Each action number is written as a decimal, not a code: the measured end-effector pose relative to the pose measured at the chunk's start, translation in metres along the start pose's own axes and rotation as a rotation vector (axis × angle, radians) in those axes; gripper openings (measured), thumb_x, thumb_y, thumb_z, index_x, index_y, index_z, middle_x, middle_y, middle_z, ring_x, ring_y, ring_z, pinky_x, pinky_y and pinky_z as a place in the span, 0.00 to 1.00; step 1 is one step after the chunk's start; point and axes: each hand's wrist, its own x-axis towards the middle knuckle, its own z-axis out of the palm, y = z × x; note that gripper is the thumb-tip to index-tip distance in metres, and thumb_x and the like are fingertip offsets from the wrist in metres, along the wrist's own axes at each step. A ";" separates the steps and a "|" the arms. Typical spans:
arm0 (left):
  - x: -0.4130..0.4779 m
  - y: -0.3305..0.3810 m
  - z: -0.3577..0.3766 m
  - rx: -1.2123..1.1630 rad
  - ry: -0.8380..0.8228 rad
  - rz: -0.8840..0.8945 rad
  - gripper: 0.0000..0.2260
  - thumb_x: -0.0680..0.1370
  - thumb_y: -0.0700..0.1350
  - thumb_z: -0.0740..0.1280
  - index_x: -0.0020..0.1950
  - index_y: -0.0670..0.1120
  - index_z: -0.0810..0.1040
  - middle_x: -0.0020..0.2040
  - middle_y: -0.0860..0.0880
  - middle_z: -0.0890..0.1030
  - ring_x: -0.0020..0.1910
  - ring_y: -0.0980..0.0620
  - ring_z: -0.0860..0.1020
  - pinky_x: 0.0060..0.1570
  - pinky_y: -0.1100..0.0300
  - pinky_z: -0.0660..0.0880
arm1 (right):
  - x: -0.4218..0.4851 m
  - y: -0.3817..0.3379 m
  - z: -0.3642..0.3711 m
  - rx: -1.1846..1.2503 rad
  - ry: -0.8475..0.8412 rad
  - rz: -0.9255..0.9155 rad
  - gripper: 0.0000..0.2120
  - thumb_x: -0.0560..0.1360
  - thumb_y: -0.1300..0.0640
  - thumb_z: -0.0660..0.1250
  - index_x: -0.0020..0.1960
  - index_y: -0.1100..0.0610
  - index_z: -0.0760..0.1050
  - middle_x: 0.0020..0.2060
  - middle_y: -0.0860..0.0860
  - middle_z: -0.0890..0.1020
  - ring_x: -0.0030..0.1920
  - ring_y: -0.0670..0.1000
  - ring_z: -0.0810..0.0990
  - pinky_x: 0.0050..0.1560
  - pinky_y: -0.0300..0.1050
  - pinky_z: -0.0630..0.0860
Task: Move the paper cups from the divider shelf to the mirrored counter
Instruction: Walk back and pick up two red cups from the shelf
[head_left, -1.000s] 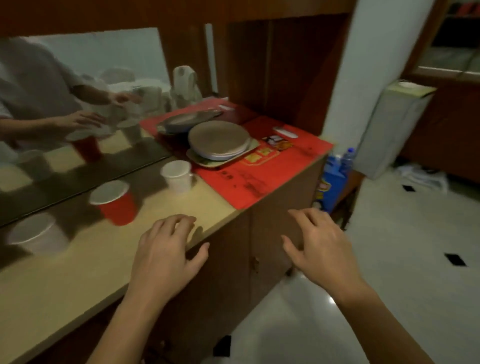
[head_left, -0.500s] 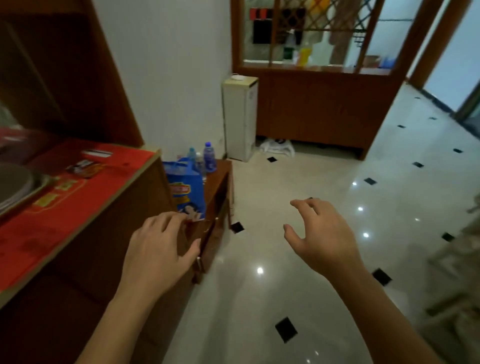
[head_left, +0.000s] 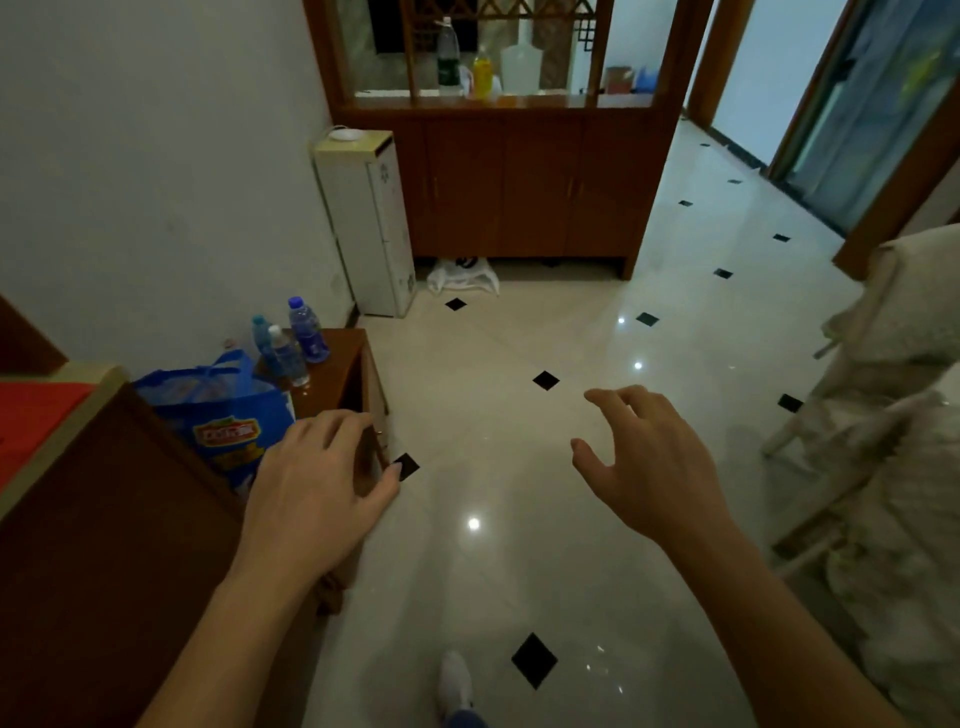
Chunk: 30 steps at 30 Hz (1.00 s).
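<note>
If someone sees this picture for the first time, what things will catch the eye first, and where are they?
Two empty, open hands fill the foreground: the left hand near the wooden cabinet, the right hand over the glossy tiled floor. At the left, a bright blue bag stands beside three water bottles. Straight ahead, the divider shelf carries bottles; no paper cups are recognisable there.

A home: glossy cream tiled floor under both hands, carved wooden divider cabinet beyond them.
</note>
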 end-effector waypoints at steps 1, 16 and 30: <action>0.015 -0.002 0.005 -0.007 0.003 0.009 0.23 0.74 0.61 0.64 0.65 0.50 0.73 0.61 0.50 0.76 0.59 0.49 0.73 0.52 0.50 0.73 | 0.013 0.002 0.005 -0.004 0.004 0.002 0.24 0.71 0.46 0.68 0.63 0.55 0.74 0.54 0.54 0.79 0.53 0.55 0.77 0.43 0.47 0.73; 0.268 -0.080 0.055 -0.039 0.039 0.025 0.24 0.73 0.61 0.63 0.64 0.49 0.73 0.57 0.48 0.78 0.55 0.48 0.74 0.49 0.50 0.75 | 0.261 0.012 0.097 -0.028 0.012 0.004 0.24 0.72 0.44 0.66 0.65 0.53 0.72 0.54 0.52 0.79 0.52 0.52 0.77 0.43 0.45 0.75; 0.489 -0.087 0.142 0.000 0.004 -0.033 0.25 0.73 0.60 0.60 0.65 0.48 0.74 0.60 0.48 0.77 0.57 0.48 0.74 0.53 0.51 0.74 | 0.483 0.085 0.197 -0.029 -0.018 -0.036 0.24 0.71 0.43 0.66 0.64 0.52 0.73 0.55 0.53 0.80 0.52 0.53 0.78 0.44 0.46 0.76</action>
